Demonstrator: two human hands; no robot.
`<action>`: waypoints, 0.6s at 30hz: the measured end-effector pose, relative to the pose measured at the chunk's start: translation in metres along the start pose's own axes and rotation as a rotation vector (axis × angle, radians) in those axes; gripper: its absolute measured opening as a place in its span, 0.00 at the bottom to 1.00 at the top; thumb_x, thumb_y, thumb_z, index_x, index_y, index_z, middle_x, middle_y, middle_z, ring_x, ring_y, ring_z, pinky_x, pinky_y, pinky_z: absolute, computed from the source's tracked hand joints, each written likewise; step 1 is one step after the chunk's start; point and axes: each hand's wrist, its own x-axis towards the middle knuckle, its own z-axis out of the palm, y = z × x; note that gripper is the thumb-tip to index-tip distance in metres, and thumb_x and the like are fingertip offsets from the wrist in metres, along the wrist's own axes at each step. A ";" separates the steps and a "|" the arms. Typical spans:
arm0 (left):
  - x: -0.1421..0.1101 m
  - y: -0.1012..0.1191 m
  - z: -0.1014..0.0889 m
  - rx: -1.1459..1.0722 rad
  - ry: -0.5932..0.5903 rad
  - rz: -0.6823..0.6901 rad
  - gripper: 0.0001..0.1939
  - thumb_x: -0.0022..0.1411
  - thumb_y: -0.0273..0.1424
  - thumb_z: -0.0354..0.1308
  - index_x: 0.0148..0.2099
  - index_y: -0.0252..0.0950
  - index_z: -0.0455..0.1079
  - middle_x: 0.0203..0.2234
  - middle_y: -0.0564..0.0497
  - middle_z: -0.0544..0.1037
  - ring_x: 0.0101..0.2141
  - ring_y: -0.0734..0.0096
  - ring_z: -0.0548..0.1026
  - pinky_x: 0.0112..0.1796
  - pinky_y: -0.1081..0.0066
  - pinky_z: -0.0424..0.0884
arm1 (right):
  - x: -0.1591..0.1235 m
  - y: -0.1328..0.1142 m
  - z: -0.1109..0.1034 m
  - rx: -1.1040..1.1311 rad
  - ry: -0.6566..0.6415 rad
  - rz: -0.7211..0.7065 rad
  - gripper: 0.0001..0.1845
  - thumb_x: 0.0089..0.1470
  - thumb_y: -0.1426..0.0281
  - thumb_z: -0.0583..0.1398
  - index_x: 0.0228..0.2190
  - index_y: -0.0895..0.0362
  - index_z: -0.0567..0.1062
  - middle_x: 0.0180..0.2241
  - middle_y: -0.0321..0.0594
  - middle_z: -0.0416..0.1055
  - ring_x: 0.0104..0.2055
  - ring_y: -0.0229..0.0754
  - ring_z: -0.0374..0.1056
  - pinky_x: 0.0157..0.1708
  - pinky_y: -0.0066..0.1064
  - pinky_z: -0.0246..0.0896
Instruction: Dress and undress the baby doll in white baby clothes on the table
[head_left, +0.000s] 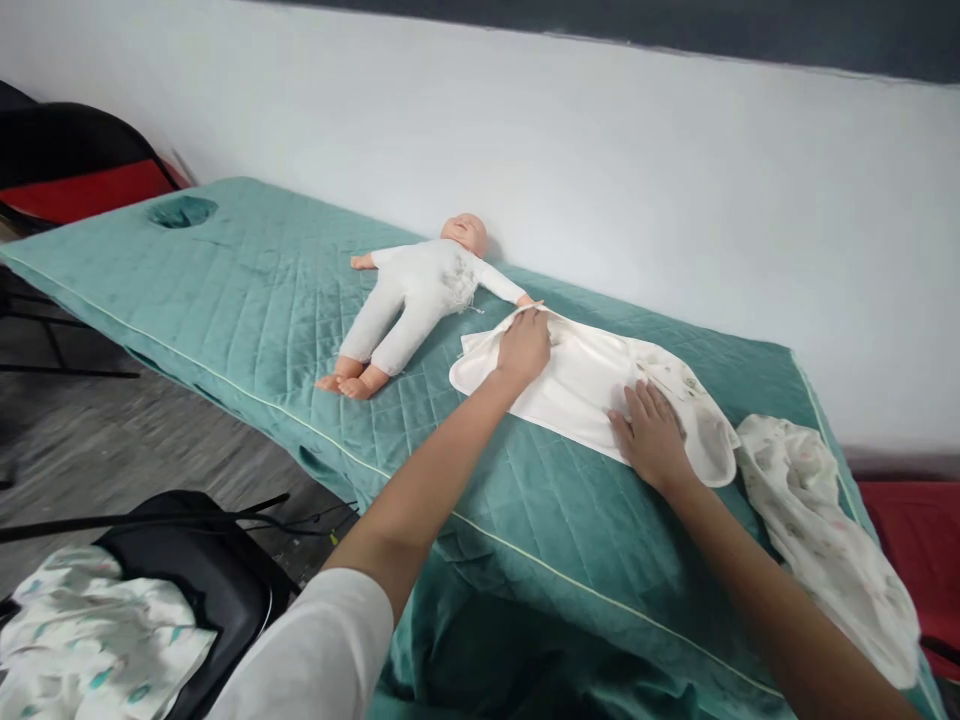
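Observation:
A white cloth (577, 375) with rounded corners and a printed patch at its right end lies on the green quilted bed cover. My left hand (525, 347) is closed on its far left edge, which is slightly raised there; the thumb is hard to see. Farther right, my right hand (654, 430) rests flat on the cloth with its fingers a little apart. Just beyond my left hand, a baby doll (412, 290) in a white body lies on its back, one of its hands almost touching the cloth's edge.
A crumpled printed cloth (817, 530) lies at the bed's right end. The green bed (247, 290) stands against a white wall and has a face hole (182, 211) at left. A black chair (202, 560) at lower left bears another printed cloth (97, 640). Red seats flank both ends.

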 end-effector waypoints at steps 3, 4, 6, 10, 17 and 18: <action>0.007 -0.016 -0.007 -0.118 0.058 -0.008 0.19 0.66 0.24 0.47 0.58 0.35 0.67 0.55 0.41 0.72 0.55 0.60 0.70 0.54 0.61 0.69 | -0.009 -0.007 -0.008 0.051 0.009 -0.105 0.30 0.66 0.58 0.47 0.61 0.64 0.63 0.67 0.58 0.53 0.72 0.57 0.44 0.66 0.54 0.49; 0.002 -0.022 -0.007 -0.150 0.063 -0.008 0.19 0.66 0.24 0.47 0.57 0.35 0.67 0.53 0.42 0.73 0.53 0.60 0.72 0.52 0.62 0.70 | -0.010 -0.011 -0.010 0.071 0.006 -0.134 0.29 0.66 0.58 0.47 0.61 0.62 0.63 0.67 0.57 0.53 0.72 0.56 0.44 0.66 0.54 0.49; -0.015 -0.032 -0.006 -0.194 0.062 0.007 0.18 0.65 0.23 0.47 0.54 0.35 0.69 0.50 0.43 0.75 0.50 0.61 0.74 0.50 0.63 0.71 | -0.010 -0.021 -0.013 0.119 -0.012 -0.167 0.27 0.66 0.60 0.49 0.60 0.61 0.63 0.67 0.55 0.54 0.71 0.55 0.46 0.67 0.53 0.50; -0.057 -0.048 -0.021 -0.248 0.104 0.059 0.16 0.65 0.23 0.48 0.52 0.35 0.70 0.48 0.45 0.76 0.52 0.64 0.72 0.55 0.64 0.68 | 0.009 -0.053 -0.015 0.278 -0.066 -0.234 0.25 0.64 0.62 0.50 0.59 0.58 0.65 0.66 0.52 0.56 0.69 0.53 0.50 0.67 0.51 0.51; -0.057 -0.098 -0.124 -0.151 0.257 -0.030 0.14 0.67 0.28 0.48 0.52 0.38 0.70 0.49 0.48 0.76 0.53 0.65 0.71 0.57 0.64 0.65 | 0.138 -0.137 -0.009 0.598 0.035 -0.263 0.27 0.61 0.59 0.53 0.59 0.56 0.63 0.62 0.50 0.62 0.66 0.49 0.57 0.67 0.46 0.50; -0.052 -0.114 -0.138 -0.105 0.261 -0.084 0.14 0.67 0.29 0.49 0.52 0.39 0.70 0.50 0.48 0.75 0.54 0.64 0.70 0.59 0.63 0.64 | 0.164 -0.148 -0.006 0.624 0.031 -0.227 0.28 0.61 0.59 0.53 0.60 0.56 0.62 0.63 0.50 0.62 0.66 0.49 0.57 0.66 0.45 0.50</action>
